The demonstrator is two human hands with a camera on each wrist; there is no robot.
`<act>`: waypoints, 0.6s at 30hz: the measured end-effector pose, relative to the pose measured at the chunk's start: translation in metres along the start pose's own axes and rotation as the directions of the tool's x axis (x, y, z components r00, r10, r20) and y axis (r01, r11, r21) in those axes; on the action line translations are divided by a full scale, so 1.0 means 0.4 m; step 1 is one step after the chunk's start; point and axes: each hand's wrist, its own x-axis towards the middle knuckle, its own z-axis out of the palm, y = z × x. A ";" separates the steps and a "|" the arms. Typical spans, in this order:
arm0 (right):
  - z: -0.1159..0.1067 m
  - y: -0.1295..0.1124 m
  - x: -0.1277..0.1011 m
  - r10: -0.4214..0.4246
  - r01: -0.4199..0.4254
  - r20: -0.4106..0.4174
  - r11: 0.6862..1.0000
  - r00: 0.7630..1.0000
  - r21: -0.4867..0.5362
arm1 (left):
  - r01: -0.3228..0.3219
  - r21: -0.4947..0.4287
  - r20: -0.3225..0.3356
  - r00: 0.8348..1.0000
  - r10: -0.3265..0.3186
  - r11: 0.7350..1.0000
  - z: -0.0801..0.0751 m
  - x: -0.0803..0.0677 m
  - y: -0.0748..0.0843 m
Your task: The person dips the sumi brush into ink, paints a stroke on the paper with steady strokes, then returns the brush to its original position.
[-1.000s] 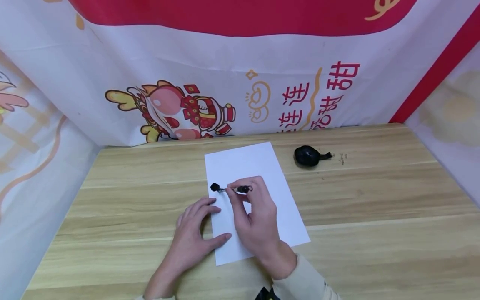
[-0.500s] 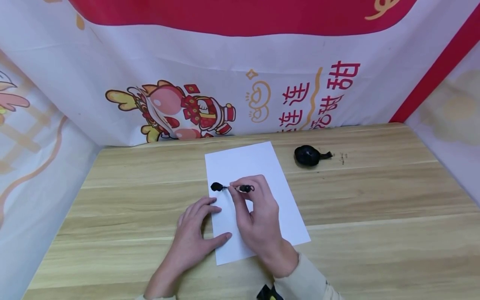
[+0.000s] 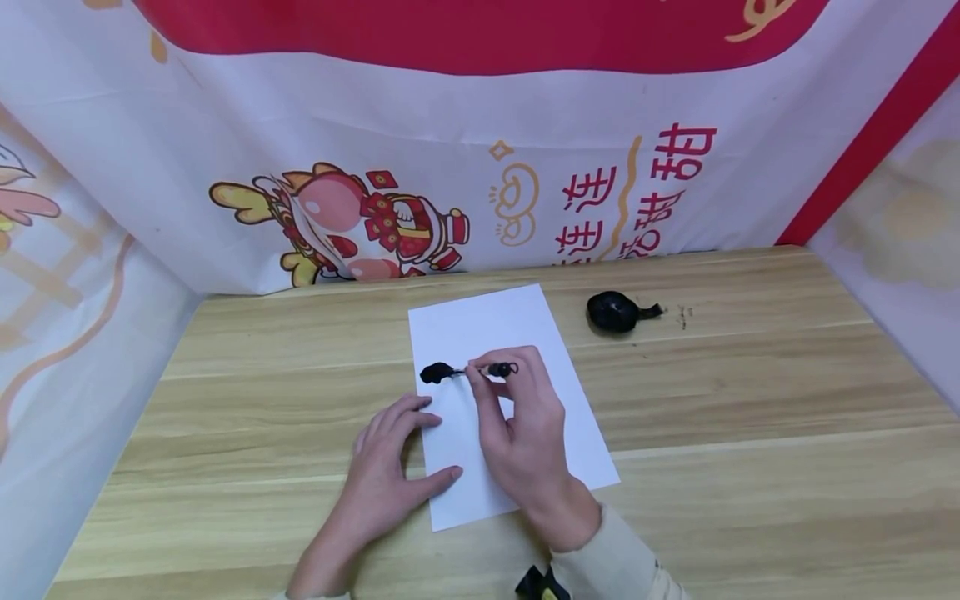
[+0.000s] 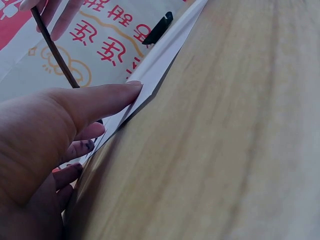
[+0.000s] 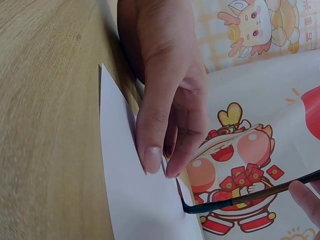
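Our right hand (image 3: 525, 433) pinches the brush (image 3: 491, 369) between curled fingers; its tip has drawn rightward since a second ago, lengthening the black mark (image 3: 437, 372) on the sheet of paper (image 3: 502, 325), so the stroke seems underway. Our left hand (image 3: 390, 467) stays flat, fingers straight, pressing the sheet's edge to the surface (image 3: 750, 433). Only the right wrist view shows the wet bristles (image 5: 195, 207) touching paper.

The head camera looked forward and down from above over the whole table (image 3: 750, 400). The 2 wrist cameras sat low and close, facing each other across the paper (image 3: 495, 325), which all 3 views shared.
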 end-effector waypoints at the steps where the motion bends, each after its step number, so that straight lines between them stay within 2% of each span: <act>1: 0.000 0.000 0.001 -0.001 0.001 -0.004 1.000 1.000 -0.001 | 0.001 -0.001 0.001 1.000 -0.001 1.000 0.000 0.000 0.000; 7: -0.004 0.001 0.005 -0.007 0.008 -0.029 1.000 1.000 0.003 | 0.004 0.001 0.005 1.000 -0.004 1.000 -0.001 0.000 0.001; 18: -0.016 0.001 0.009 0.007 -0.007 -0.017 1.000 1.000 -0.016 | 0.011 0.005 0.010 1.000 -0.011 1.000 0.000 -0.001 0.002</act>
